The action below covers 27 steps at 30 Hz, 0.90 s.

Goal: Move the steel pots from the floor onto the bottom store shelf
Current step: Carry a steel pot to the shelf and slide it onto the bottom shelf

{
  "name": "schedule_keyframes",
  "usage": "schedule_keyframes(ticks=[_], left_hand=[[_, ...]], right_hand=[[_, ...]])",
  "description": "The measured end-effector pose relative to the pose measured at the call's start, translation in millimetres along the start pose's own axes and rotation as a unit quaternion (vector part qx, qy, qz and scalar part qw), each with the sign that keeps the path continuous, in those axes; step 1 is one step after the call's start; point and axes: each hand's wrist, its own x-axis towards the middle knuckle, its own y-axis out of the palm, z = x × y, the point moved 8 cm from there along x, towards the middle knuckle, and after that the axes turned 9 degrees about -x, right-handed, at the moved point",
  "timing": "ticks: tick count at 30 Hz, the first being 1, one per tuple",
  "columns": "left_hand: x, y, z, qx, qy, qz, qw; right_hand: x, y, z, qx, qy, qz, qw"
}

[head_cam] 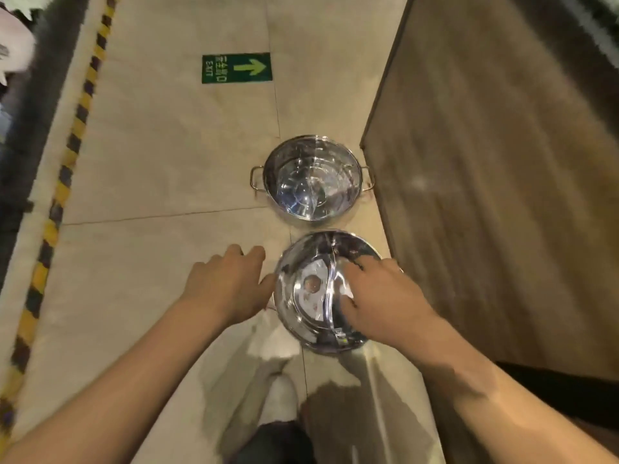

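Two shiny steel pots stand on the beige tiled floor, one behind the other. The far pot point(311, 180) has two loop handles and a divider inside. The near pot point(315, 293) sits just below it in the view. My left hand point(227, 286) hovers at the near pot's left side with relaxed fingers, its thumb close to the rim. My right hand point(385, 303) lies over the pot's right rim, fingers bent down over the edge; the frame is blurred, so whether it grips is unclear. The pot's right handle is hidden under it.
A brown wooden shelf unit point(495, 182) rises directly right of the pots. A green EXIT arrow sign point(237, 68) is stuck to the floor farther ahead. Yellow-black hazard tape point(63, 182) runs along the left. My shoe point(279, 396) is below the near pot.
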Motion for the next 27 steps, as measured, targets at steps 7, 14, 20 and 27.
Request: schedule_keyframes(ticks=[7, 14, 20, 27], left_hand=[[81, 171, 30, 0.011, -0.004, 0.024, 1.0], [130, 255, 42, 0.003, -0.012, 0.012, 1.0], [117, 300, 55, 0.024, -0.03, 0.027, 0.999], [80, 319, 72, 0.063, -0.051, 0.064, 0.995]], right_hand=[[53, 191, -47, 0.0, 0.031, 0.074, 0.997], [79, 286, -100, -0.009, 0.074, 0.093, 0.993], [69, 331, -96, -0.054, 0.048, 0.112, 0.991], [50, 345, -90, -0.077, -0.015, 0.152, 0.985]])
